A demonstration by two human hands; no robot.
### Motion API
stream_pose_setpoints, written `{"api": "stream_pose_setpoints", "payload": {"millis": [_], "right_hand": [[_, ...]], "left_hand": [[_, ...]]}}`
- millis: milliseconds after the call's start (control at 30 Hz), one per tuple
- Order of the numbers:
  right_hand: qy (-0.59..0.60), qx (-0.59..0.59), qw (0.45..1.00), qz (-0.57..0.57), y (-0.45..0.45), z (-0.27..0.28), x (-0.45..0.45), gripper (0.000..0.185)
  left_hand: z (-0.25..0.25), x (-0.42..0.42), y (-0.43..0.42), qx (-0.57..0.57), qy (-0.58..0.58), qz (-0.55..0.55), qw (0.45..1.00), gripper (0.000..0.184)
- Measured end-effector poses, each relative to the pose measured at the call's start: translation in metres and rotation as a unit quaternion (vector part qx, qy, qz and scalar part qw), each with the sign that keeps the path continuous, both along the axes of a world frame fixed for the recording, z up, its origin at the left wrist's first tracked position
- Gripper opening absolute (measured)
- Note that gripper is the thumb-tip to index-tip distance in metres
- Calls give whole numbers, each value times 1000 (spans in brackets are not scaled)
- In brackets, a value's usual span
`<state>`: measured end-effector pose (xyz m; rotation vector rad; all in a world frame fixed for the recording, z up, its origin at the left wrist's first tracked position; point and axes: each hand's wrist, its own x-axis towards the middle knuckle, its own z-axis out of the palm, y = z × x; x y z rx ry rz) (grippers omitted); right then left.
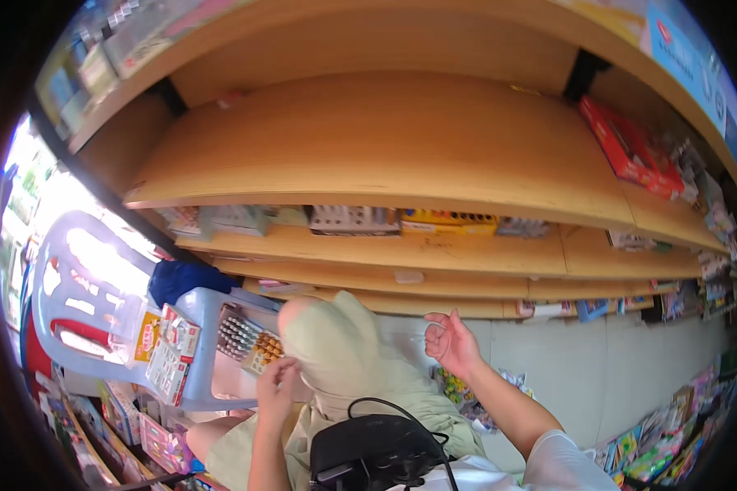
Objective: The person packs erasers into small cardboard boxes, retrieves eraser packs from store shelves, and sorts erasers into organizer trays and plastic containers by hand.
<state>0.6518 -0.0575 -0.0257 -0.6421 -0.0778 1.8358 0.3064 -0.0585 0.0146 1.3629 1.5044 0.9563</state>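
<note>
My left hand (277, 383) is beside the near edge of a box of orange-topped items (265, 352), fingers loosely bent, nothing visible in them. Next to that box, a box of dark and silver-topped items (237, 333) rests on the seat of a light blue plastic chair (202, 307). My right hand (453, 345) is raised over the floor, right of my knees, palm up, with half-curled fingers apart and nothing clearly visible in them. Red and white boxes (172, 353) stand on the chair, left of the two open boxes.
Wooden shelves (368, 139) span the front. A red box (630, 151) lies on the upper shelf at right; a yellow box (449, 221) is lower down. Dark blue cloth (187, 281) lies by the chair. Colourful packets (655, 450) line the floor's right side.
</note>
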Motion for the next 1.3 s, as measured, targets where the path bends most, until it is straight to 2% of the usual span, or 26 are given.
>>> {"api": "stream_pose_setpoints", "payload": {"millis": [100,200,267,367,467,500,600,800,967,1067,1167,1300], "right_hand": [[32,103,991,73,29,46,-46,52],[51,187,968,159,47,77,-91,51],[36,190,961,198,54,84,-119,56],[-7,179,957,228,61,92,-150,56],[-24,169,952,253,62,97,-172,56],[-21,165,952,256,62,96,-177,56],[-9,159,950,269,61,95,-191,55],[4,173,940,293,63,93,-206,52],[2,174,940,294,66,88,-211,47],[-35,155,942,295,70,81,-213,52],[-56,131,944,297,74,76,-212,47],[-53,113,948,294,79,62,-204,42]], "left_hand": [[29,23,15,91,1,-63,994,23],[66,43,20,134,-12,-102,986,32],[75,43,22,139,-30,-125,982,37],[87,34,16,178,9,-107,978,39],[79,17,10,190,-8,-70,979,36],[81,12,8,186,-12,-60,981,29],[61,-1,5,146,-77,-17,986,22],[40,-14,6,131,-105,37,985,10],[23,-26,3,112,-86,65,988,8],[32,-33,11,101,-68,88,989,7],[2,-52,18,80,-85,133,984,7],[-79,-100,34,67,-27,169,983,7]]}}
